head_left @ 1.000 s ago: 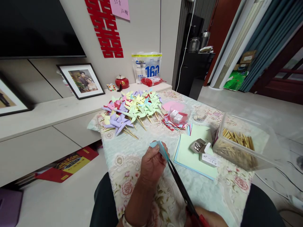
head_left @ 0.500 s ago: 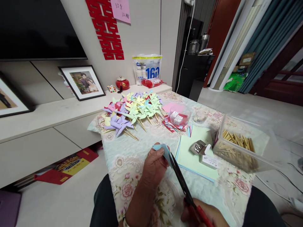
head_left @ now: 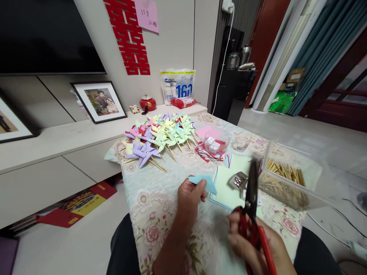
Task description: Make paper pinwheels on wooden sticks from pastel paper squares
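A folded piece of light blue paper (head_left: pixel 207 183) is pinched between the thumb and fingers of my left hand (head_left: pixel 189 194), over the middle of the table. My right hand (head_left: pixel 252 238) grips a pair of scissors (head_left: pixel 251 191) by the red handles, the dark blades pointing up and slightly blurred. The scissors are apart from the blue paper. Behind the blades lies a stack of pale green paper (head_left: pixel 226 179), with an opened small box of metal pins (head_left: pixel 237 180) on top. Part of that stack is hidden by the scissors.
Several finished paper pinwheels (head_left: pixel 160 137) on sticks are heaped at the table's back left. A clear plastic bin (head_left: pixel 289 194) of wooden sticks stands at the right. Paper strips (head_left: pixel 205 154) and a round clear container (head_left: pixel 225 143) lie behind the stack.
The scissors have left the blue paper and moved right, their blades turning upright in my right hand. My left hand has turned the blue paper so its flat side shows.
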The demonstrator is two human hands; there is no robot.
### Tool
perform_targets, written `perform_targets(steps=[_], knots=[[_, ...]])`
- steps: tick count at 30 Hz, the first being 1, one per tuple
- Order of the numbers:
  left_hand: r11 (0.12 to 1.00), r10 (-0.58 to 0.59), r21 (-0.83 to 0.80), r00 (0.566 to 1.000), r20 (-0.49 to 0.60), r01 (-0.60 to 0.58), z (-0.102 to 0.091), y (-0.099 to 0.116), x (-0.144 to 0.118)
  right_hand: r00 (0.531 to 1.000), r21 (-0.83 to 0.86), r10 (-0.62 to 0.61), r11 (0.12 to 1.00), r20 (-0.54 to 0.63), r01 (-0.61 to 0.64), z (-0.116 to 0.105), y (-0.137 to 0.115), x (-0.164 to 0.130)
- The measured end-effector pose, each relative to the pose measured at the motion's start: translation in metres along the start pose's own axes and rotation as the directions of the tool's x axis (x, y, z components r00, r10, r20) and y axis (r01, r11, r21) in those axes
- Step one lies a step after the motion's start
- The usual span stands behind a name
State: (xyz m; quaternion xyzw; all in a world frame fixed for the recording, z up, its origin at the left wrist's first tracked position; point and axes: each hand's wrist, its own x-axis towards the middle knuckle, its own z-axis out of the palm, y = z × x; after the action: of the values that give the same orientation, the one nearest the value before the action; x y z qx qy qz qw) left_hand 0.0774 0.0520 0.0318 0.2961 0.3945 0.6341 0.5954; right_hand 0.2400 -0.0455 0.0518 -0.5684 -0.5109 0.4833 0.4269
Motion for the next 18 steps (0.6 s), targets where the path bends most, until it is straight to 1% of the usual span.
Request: perform_targets(steps=[2, 3, 4, 5, 7, 11, 14, 16, 18], knots=[[0.994, 0.052, 0.101, 0.999, -0.005, -0.051, 0.0, -0.003, 0.0, 0.985, 0.003, -0.078, 0.997, -0.152, 0.08, 0.003, -0.01, 0.021], [0.989, 0.071, 0.133, 0.997, 0.002, -0.071, 0.0, -0.004, 0.0, 0.974, -0.003, -0.121, 0.992, -0.194, 0.123, 0.006, -0.016, 0.032], [0.984, 0.088, 0.152, 0.996, 0.013, -0.089, 0.0, -0.004, 0.0, 0.968, 0.003, -0.142, 0.989, -0.206, 0.146, 0.009, -0.022, 0.043], [0.981, 0.104, 0.161, 0.994, 0.027, -0.107, 0.0, -0.003, 0.0, 0.967, 0.022, -0.157, 0.986, -0.203, 0.165, 0.013, -0.027, 0.053], [0.977, 0.132, 0.162, 0.989, 0.063, -0.141, 0.0, -0.002, 0.0, 0.972, 0.05, -0.175, 0.982, -0.16, 0.185, 0.02, -0.035, 0.069], [0.97, 0.166, 0.16, 0.979, 0.115, -0.184, 0.001, -0.003, 0.001, 0.972, 0.038, -0.197, 0.978, -0.13, 0.204, 0.031, -0.037, 0.083], [0.98, 0.116, 0.148, 0.987, 0.115, -0.133, -0.001, -0.004, 0.001, 0.976, 0.113, -0.179, 0.975, -0.123, 0.193, 0.029, -0.035, 0.088], [0.991, 0.049, 0.118, 0.994, 0.097, -0.06, -0.002, -0.004, 0.0, 0.98, 0.188, -0.173, 0.964, -0.099, 0.189, 0.024, -0.036, 0.093], [0.998, -0.047, 0.05, 0.995, 0.091, 0.042, -0.001, 0.0, -0.001, 0.98, 0.229, -0.195, 0.953, -0.048, 0.201, 0.017, -0.039, 0.097]])
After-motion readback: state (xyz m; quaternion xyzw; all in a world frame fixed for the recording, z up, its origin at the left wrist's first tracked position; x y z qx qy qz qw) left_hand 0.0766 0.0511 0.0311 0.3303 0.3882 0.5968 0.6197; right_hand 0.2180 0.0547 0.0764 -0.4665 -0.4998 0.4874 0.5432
